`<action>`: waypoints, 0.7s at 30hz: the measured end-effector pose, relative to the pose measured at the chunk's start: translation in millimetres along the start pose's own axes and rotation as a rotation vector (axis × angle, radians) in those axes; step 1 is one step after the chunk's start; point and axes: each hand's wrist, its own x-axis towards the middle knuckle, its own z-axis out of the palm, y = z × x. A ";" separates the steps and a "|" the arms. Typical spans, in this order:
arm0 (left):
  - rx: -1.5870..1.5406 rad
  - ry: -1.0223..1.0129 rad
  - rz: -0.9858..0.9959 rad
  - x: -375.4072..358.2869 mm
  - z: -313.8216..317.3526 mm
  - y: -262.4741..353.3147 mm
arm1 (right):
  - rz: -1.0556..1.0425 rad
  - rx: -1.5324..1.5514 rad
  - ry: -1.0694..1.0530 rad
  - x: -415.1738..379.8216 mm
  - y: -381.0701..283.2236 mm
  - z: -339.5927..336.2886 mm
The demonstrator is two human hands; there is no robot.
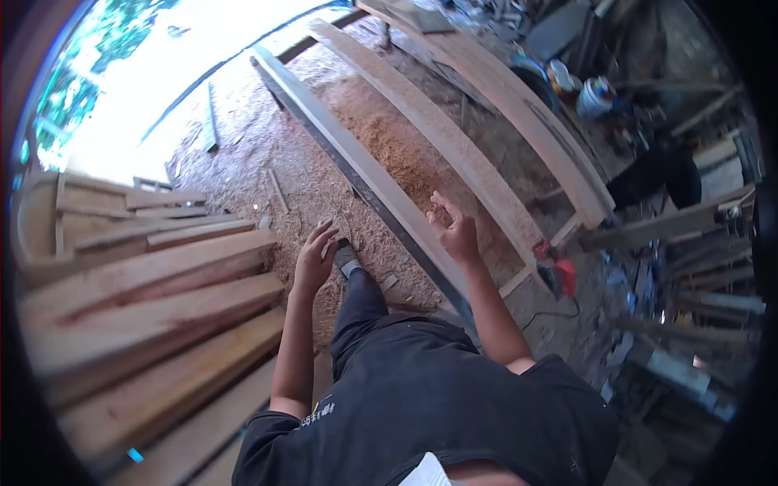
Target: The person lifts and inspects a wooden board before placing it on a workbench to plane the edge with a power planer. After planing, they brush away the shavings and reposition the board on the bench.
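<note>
My left hand is raised above the shavings-covered floor, its fingers loosely stretched and nothing in them. To the right, my right hand holds nothing, its fingers apart and slightly bent; in this view it overlaps a long pale wooden beam with a dark side face. Beyond that hand runs a second long plank. A red corded power tool sits at the near end of this plank.
Thick boards are stacked on the left. A wide plank lies farther right on the supports. Sawdust is heaped between the beams. Scrap wood and containers, including a white bucket, crowd the right side. A cord trails from the tool.
</note>
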 end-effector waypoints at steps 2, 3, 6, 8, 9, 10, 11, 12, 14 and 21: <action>0.024 -0.128 0.030 56.6 -12.1 -28.2 | 0.115 -0.067 0.000 16.9 -3.1 28.7; 0.021 -0.187 0.055 85.9 -18.8 -32.6 | 0.152 -0.084 0.009 27.5 -3.7 43.7; 0.021 -0.345 0.142 167.1 -21.3 -65.0 | 0.241 -0.085 0.062 53.9 7.8 85.2; 0.095 -0.454 0.265 214.8 -17.6 -77.6 | 0.197 -0.139 0.074 69.3 18.8 107.2; 0.156 -0.531 0.300 235.8 -11.8 -89.2 | 0.262 -0.153 0.076 73.5 25.4 118.9; 0.153 -0.577 0.313 252.1 -5.4 -95.9 | 0.306 -0.151 0.096 75.7 31.5 128.0; 0.167 -0.616 0.335 268.9 2.4 -100.9 | 0.314 -0.174 0.107 79.8 38.5 135.3; 0.182 -0.652 0.362 286.2 11.2 -105.4 | 0.320 -0.197 0.122 84.9 46.8 142.2; 0.166 -0.724 0.440 313.1 32.6 -122.3 | 0.342 -0.199 0.170 91.5 65.1 156.8; 0.475 -0.959 0.621 381.0 117.2 -176.2 | 0.498 -0.266 0.067 101.9 129.8 207.8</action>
